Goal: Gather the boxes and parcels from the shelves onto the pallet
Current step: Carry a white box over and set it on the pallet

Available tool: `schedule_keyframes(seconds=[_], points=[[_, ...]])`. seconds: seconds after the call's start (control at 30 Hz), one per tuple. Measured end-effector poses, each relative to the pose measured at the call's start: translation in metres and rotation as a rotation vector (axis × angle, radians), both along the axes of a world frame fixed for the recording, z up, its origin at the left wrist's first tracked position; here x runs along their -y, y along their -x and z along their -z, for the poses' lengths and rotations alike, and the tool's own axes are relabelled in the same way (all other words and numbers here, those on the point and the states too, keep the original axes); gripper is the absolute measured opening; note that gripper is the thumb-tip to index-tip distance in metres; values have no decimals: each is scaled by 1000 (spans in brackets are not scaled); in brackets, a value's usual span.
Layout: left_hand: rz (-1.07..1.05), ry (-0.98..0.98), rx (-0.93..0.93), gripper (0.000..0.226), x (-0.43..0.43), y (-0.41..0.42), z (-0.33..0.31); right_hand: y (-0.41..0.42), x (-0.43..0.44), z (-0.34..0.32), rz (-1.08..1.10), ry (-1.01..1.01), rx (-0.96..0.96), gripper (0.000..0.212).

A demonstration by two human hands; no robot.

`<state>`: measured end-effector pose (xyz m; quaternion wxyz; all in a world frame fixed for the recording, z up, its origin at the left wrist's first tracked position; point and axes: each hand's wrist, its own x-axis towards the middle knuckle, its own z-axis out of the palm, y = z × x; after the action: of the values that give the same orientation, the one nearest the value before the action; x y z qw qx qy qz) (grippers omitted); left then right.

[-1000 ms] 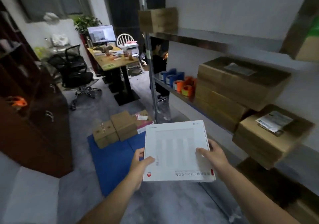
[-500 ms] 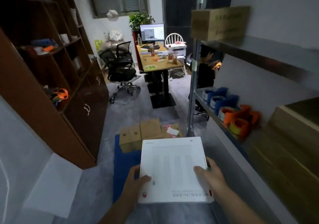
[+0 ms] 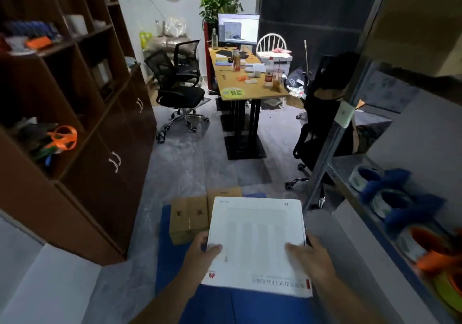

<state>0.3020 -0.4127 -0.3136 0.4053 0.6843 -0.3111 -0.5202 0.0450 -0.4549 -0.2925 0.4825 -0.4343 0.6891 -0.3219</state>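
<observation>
Both hands have carried the white box [image 3: 257,243] away from the metal shelves, and it now hangs over the blue pallet [image 3: 170,261] on the floor. One white box, two hands, and two cardboard boxes [image 3: 188,220] show at the pallet's far end. The white box is flat and square, with a faint grey table, a red logo and text along its near edge. The left hand [image 3: 200,256] and right hand [image 3: 311,261] grip its side edges, thumbs on top, forearms reaching forward.

Both hands, left hand [image 3: 200,253] and right hand [image 3: 312,258], grip a flat white box [image 3: 257,243] by its side edges above the blue pallet [image 3: 172,253], where brown cartons [image 3: 190,218] sit at its far edge.
</observation>
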Motion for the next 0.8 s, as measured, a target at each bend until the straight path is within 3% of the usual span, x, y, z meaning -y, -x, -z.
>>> schedule_keyframes(seconds=[0.13,0.33,0.5,0.8], points=[[49,-32,10,18,71,-1,6,-2,69,-3,-95,12,-29,50],[-152,-104,-14,25,192,30,36,9,208,19,-121,83,-45,41],[-183,-116,-83,9,303,51,138,20,334,143,-94,51,-2,44],[-163,-195,-37,25,427,90,326,51,459,339,-67,-24,-163,52]])
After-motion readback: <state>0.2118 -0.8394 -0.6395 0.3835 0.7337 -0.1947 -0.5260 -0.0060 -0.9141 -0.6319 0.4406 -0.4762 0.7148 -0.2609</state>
